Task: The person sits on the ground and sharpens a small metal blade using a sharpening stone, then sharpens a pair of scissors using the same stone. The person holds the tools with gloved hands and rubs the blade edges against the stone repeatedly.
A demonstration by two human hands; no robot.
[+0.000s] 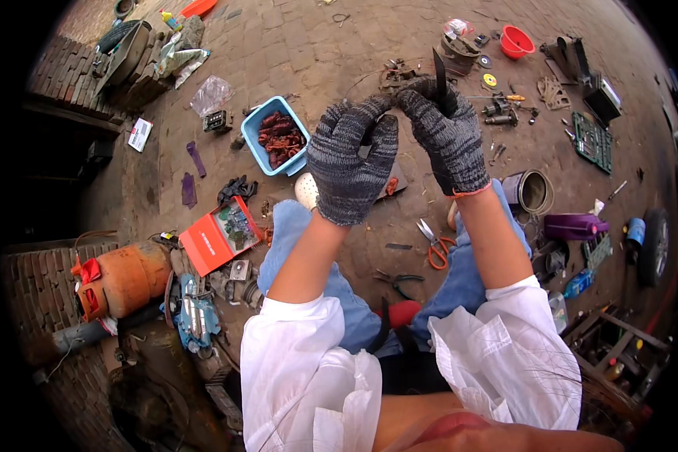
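Note:
Both of my hands wear dark grey striped knit gloves and are raised close together over the brick floor. My left hand [352,162] is closed, thumb and fingertips pinched near the right hand's fingertips; what they grip is hidden. My right hand [448,139] is closed too, and a black, pointed, strip-like piece [439,71] sticks up from its fingers. Beyond the fingertips lie brownish metal parts [399,74] on the ground. Left of my left hand stands a light blue tub [251,143] of reddish-brown coils, perhaps copper windings.
Orange-handled scissors [437,256] and dark-handled pliers [401,284] lie between my knees. An open red box [206,245] and an orange gas cylinder [132,279] are at left. To the right are a metal can [533,190], a purple jug [572,227] and a green tool case [592,142].

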